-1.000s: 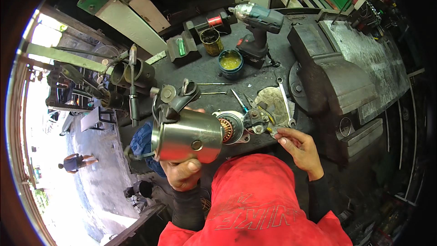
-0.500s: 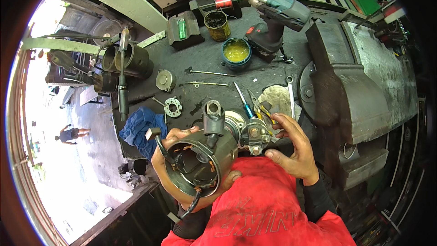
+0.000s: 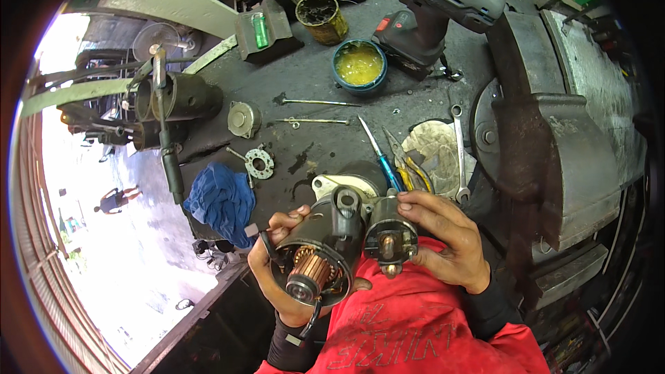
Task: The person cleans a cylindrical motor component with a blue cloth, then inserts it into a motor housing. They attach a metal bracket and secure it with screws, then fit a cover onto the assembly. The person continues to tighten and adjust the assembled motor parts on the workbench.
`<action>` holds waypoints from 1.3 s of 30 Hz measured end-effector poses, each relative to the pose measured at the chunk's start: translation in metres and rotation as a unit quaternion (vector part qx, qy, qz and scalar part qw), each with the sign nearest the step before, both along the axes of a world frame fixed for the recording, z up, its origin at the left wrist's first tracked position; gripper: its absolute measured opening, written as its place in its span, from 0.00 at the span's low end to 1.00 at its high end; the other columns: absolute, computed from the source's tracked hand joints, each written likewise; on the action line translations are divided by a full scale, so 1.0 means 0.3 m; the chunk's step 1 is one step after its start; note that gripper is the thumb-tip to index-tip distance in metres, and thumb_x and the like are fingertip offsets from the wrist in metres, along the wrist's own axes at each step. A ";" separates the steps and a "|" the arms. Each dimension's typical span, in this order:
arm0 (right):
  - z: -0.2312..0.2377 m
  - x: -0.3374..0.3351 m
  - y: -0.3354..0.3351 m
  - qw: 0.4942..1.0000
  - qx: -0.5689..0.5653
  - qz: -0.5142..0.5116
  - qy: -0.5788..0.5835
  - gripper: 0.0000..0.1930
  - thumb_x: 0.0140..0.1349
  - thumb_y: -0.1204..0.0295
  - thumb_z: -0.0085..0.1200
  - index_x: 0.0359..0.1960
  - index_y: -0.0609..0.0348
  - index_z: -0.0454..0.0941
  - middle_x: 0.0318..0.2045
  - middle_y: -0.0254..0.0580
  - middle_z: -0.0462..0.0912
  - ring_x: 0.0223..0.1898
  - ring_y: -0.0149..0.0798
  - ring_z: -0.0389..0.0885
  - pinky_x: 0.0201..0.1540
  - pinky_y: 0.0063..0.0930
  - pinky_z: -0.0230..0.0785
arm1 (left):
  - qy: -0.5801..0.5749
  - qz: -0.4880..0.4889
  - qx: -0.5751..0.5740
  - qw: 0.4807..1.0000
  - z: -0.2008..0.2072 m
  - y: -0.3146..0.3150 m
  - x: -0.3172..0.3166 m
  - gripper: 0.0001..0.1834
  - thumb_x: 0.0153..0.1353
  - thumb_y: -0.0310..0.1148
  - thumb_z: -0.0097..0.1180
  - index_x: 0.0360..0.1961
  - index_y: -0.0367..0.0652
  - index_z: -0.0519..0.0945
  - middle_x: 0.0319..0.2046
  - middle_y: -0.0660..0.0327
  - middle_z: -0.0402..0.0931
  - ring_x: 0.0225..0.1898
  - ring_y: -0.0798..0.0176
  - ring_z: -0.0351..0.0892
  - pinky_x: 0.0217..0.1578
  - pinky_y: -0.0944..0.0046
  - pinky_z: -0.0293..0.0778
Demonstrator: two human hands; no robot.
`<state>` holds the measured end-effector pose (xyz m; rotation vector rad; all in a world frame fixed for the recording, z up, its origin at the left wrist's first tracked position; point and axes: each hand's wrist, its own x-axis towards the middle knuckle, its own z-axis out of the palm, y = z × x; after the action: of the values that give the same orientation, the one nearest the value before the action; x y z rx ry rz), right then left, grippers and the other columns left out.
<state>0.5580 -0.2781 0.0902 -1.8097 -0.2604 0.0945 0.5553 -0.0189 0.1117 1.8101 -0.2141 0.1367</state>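
Note:
In front of my red shirt, my left hand point(image 3: 271, 241) is wrapped round the cylindrical motor housing point(image 3: 331, 230) of a starter motor. A copper armature commutator point(image 3: 313, 271) shows inside its open end, and a short wire with a terminal hangs on either side. My right hand point(image 3: 450, 239) is closed on the starter solenoid point(image 3: 389, 235), fingers on its far end and thumb at its side by the brass terminals. The solenoid lies close beside the housing. Behind both is the pale flange of the drive end housing point(image 3: 339, 185), partly hidden by the motor.
The dark bench point(image 3: 277, 145) holds a blue rag point(image 3: 220, 197), a brush plate point(image 3: 259, 163), an end cap point(image 3: 244, 119), yellow-handled pliers point(image 3: 414, 172), a blue screwdriver point(image 3: 381, 156), a wrench point(image 3: 459, 156), a grease tub point(image 3: 359, 66) and a cordless impact wrench point(image 3: 443, 0). A large vise point(image 3: 547, 159) stands right.
The housing has come up over the armature, whose commutator now shows inside it. My right hand has closed on the solenoid. The view has shifted slightly.

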 end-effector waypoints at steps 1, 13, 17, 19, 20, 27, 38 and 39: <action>-0.003 0.003 -0.001 1.000 0.003 0.002 -0.002 0.35 0.48 0.72 0.73 0.62 0.54 0.81 0.63 0.46 0.80 0.59 0.51 0.82 0.61 0.40 0.74 | 0.003 -0.001 -0.002 1.000 -0.007 0.003 0.004 0.79 0.22 0.53 0.91 0.75 0.48 0.52 0.62 0.50 0.62 0.66 0.44 0.68 0.69 0.41 0.66; -0.034 0.019 -0.010 0.999 0.037 0.009 -0.001 0.35 0.45 0.68 0.75 0.61 0.48 0.84 0.62 0.44 0.80 0.55 0.49 0.82 0.58 0.40 0.76 | 0.298 0.006 -0.389 0.872 -0.138 0.205 0.040 0.26 0.62 0.52 0.59 0.48 0.42 0.71 0.48 0.48 0.73 0.55 0.47 0.79 0.57 0.48 0.81; -0.055 0.024 -0.004 0.998 0.054 0.006 -0.007 0.36 0.43 0.65 0.75 0.61 0.45 0.84 0.62 0.43 0.81 0.55 0.48 0.82 0.56 0.39 0.77 | 0.389 -0.092 -0.430 0.810 -0.123 0.300 0.044 0.22 0.60 0.46 0.56 0.47 0.40 0.75 0.47 0.46 0.74 0.52 0.47 0.80 0.55 0.50 0.82; -0.061 0.024 -0.002 0.998 0.057 0.002 -0.009 0.36 0.43 0.65 0.75 0.61 0.44 0.84 0.62 0.42 0.81 0.54 0.47 0.82 0.55 0.38 0.77 | 0.351 -0.056 -0.437 0.827 -0.102 0.274 0.030 0.23 0.59 0.45 0.57 0.49 0.39 0.77 0.46 0.45 0.75 0.52 0.47 0.80 0.56 0.49 0.82; -0.064 0.024 -0.002 0.998 0.059 -0.001 -0.011 0.36 0.42 0.65 0.75 0.61 0.44 0.85 0.62 0.42 0.81 0.53 0.47 0.82 0.55 0.38 0.77 | 0.311 -0.021 -0.411 0.856 -0.100 0.241 0.021 0.22 0.60 0.45 0.56 0.50 0.40 0.77 0.46 0.46 0.75 0.52 0.47 0.79 0.56 0.48 0.81; -0.073 0.024 -0.006 0.998 0.063 -0.004 -0.023 0.32 0.42 0.66 0.75 0.56 0.47 0.86 0.59 0.47 0.83 0.49 0.50 0.84 0.52 0.40 0.78 | 0.154 -0.015 -0.371 0.916 -0.094 0.091 0.030 0.15 0.68 0.42 0.54 0.53 0.51 0.80 0.47 0.50 0.76 0.59 0.45 0.75 0.60 0.39 0.75; -0.071 0.020 -0.002 0.999 0.051 -0.007 -0.018 0.34 0.44 0.66 0.75 0.59 0.41 0.85 0.61 0.40 0.81 0.49 0.48 0.80 0.51 0.39 0.79 | 0.138 -0.075 -0.321 0.934 -0.121 0.161 0.038 0.13 0.73 0.41 0.52 0.56 0.62 0.77 0.50 0.51 0.75 0.65 0.39 0.69 0.65 0.35 0.70; -0.077 0.019 -0.002 0.998 0.049 -0.009 -0.025 0.33 0.45 0.66 0.74 0.59 0.41 0.85 0.61 0.40 0.81 0.48 0.48 0.80 0.50 0.38 0.80 | 0.152 -0.073 -0.349 0.922 -0.123 0.160 0.038 0.13 0.74 0.42 0.52 0.57 0.63 0.77 0.50 0.51 0.75 0.65 0.38 0.68 0.64 0.34 0.70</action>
<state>0.5637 -0.2788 0.0672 -1.7171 -0.2793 0.0245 0.5667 0.0290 0.0747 1.0756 -0.0619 -0.1624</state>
